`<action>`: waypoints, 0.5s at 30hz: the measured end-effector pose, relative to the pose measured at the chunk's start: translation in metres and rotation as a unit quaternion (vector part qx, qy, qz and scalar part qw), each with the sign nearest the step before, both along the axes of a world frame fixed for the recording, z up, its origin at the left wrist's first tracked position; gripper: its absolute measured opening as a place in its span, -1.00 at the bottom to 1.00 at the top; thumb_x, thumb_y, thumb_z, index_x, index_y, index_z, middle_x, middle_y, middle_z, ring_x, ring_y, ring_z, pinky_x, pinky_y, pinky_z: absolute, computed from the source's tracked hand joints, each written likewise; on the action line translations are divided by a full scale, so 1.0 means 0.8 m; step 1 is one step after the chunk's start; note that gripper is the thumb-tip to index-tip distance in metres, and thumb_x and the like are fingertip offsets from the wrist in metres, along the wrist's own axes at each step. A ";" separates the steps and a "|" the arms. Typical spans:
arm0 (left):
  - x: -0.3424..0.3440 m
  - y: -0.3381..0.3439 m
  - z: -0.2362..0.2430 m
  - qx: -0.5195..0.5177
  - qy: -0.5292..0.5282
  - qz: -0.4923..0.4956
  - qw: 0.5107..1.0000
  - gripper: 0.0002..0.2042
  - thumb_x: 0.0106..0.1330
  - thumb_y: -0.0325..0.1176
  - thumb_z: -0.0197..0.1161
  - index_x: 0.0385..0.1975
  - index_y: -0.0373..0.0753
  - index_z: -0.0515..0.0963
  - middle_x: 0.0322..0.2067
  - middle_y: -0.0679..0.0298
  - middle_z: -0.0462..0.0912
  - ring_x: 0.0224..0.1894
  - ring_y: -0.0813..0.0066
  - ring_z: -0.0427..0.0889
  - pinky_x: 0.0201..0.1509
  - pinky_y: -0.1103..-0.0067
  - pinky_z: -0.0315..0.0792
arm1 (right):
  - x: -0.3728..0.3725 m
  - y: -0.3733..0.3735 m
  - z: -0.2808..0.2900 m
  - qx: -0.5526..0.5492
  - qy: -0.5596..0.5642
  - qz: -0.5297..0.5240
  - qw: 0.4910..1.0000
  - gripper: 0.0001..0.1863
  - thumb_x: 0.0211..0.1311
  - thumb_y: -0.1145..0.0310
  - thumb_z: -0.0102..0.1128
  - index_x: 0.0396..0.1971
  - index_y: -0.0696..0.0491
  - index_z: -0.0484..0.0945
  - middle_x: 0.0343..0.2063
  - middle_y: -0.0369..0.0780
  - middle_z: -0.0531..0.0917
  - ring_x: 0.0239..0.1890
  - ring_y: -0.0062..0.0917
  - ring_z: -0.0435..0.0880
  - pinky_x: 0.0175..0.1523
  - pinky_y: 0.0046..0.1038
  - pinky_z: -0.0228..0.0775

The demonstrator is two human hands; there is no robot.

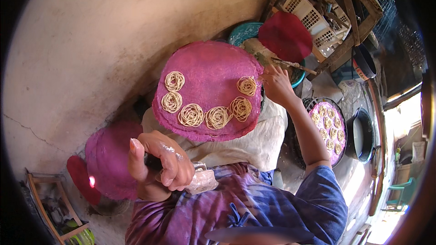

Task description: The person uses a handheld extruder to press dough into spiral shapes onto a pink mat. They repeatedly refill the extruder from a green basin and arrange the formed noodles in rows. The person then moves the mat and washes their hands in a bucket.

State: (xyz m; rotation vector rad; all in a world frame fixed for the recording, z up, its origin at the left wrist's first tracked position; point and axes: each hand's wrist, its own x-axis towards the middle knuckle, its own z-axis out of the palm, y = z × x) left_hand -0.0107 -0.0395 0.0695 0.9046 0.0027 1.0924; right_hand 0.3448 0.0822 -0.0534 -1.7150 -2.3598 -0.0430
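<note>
A round pink cloth-like mat [213,75] lies across my lap. Coils of thin pale noodle-like strands rest on it, among them one coil [246,85] near its right edge, in a curved row along the left, near and right sides. My right hand [278,84] has its fingers bent over the mat's right edge. Low on the left, my left hand [165,161], dusted with white, is curled round a whitish, powder-coated chunky thing [202,180]. One digit points up, and the palm hides part of what it holds.
Another pink mat [111,161] and a red disc [81,181] sit at lower left. A teal basin [245,31], a dark red disc [286,36] and a white crate [313,16] stand at far right. A tray of coils [328,129] and a dark basin [361,134] are on my right.
</note>
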 end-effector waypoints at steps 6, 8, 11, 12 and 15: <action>0.002 0.006 -0.008 0.007 -0.017 -0.011 1.000 -0.27 0.52 0.10 -0.36 -0.76 -0.36 0.37 -0.85 0.10 0.38 -0.86 0.40 0.32 -0.78 0.50 0.29 | 0.004 -0.001 -0.005 -0.020 -0.039 -0.025 0.999 -0.86 0.14 0.33 0.20 -0.29 -0.07 0.65 -0.11 -0.21 0.49 0.04 -0.32 0.41 0.12 -0.26 0.19; 0.002 0.006 -0.009 0.002 -0.028 -0.014 1.000 -0.28 0.53 0.09 -0.36 -0.76 -0.36 0.38 -0.86 0.10 0.38 -0.86 0.40 0.33 -0.78 0.50 0.29 | 0.002 0.002 -0.009 -0.002 0.006 -0.021 1.000 -0.88 0.15 0.34 0.18 -0.31 -0.05 0.64 -0.11 -0.21 0.49 0.03 -0.32 0.41 0.11 -0.26 0.18; 0.003 0.004 -0.008 0.005 -0.031 -0.010 0.999 -0.28 0.53 0.09 -0.35 -0.76 -0.36 0.38 -0.86 0.11 0.38 -0.86 0.40 0.33 -0.77 0.50 0.29 | -0.001 0.006 -0.011 0.036 0.010 -0.012 0.999 -0.81 0.14 0.40 0.13 -0.26 -0.06 0.66 -0.16 -0.23 0.49 0.00 -0.33 0.42 0.06 -0.23 0.19; 0.002 0.004 -0.008 0.007 -0.022 -0.009 1.000 -0.29 0.53 0.08 -0.35 -0.76 -0.36 0.38 -0.86 0.10 0.38 -0.86 0.40 0.33 -0.77 0.50 0.29 | -0.003 0.007 -0.009 0.020 0.005 -0.004 1.000 -0.78 0.13 0.43 0.12 -0.24 -0.07 0.66 -0.16 -0.23 0.49 0.00 -0.33 0.43 0.06 -0.23 0.19; 0.001 0.004 -0.008 0.008 -0.023 -0.010 1.000 -0.29 0.53 0.06 -0.35 -0.76 -0.36 0.38 -0.86 0.10 0.39 -0.86 0.40 0.33 -0.77 0.50 0.29 | -0.009 0.004 0.001 0.020 0.016 0.021 0.999 -0.70 0.10 0.52 0.08 -0.19 -0.08 0.67 -0.16 -0.23 0.50 -0.02 -0.32 0.43 0.05 -0.25 0.20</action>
